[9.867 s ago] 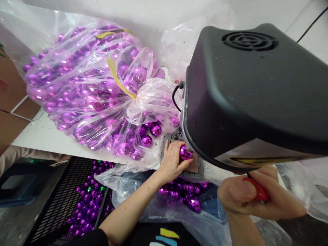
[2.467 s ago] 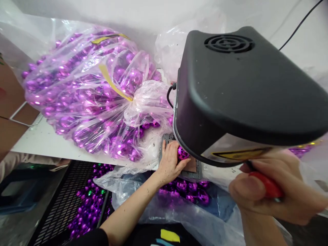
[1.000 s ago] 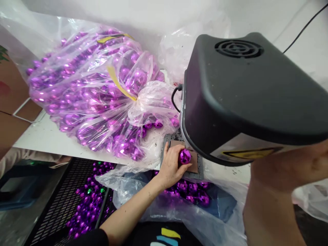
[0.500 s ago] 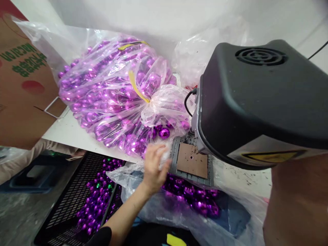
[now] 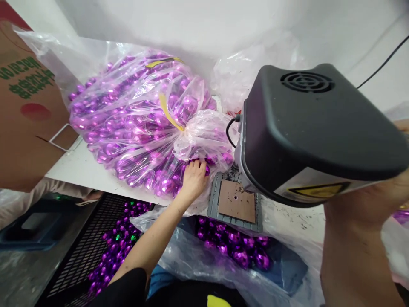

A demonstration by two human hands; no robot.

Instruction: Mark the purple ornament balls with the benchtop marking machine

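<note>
My left hand (image 5: 195,178) reaches to the edge of a clear plastic bag (image 5: 200,132) full of shiny purple faceted balls. Its fingers curl over a purple mirror ball (image 5: 207,170), part of which shows beside them. My right hand (image 5: 388,198) is against the right and under side of a black machine head (image 5: 322,128) with a round vent and a yellow warning label; most of its fingers are hidden behind the housing. Below the head lies a brown square plate (image 5: 237,200) with a small hole, set on a grey base (image 5: 213,200).
More purple balls (image 5: 241,258) lie in clear plastic (image 5: 188,260) over my lap. A black crate (image 5: 79,238) at lower left holds small purple balls and a few green ones. A cardboard box (image 5: 28,128) stands left. Another person's sleeve (image 5: 19,204) shows below it.
My left hand has moved up and forward from beside the grey base onto the purple ball at the bag's edge. The view has shifted slightly, and more of my right hand shows.
</note>
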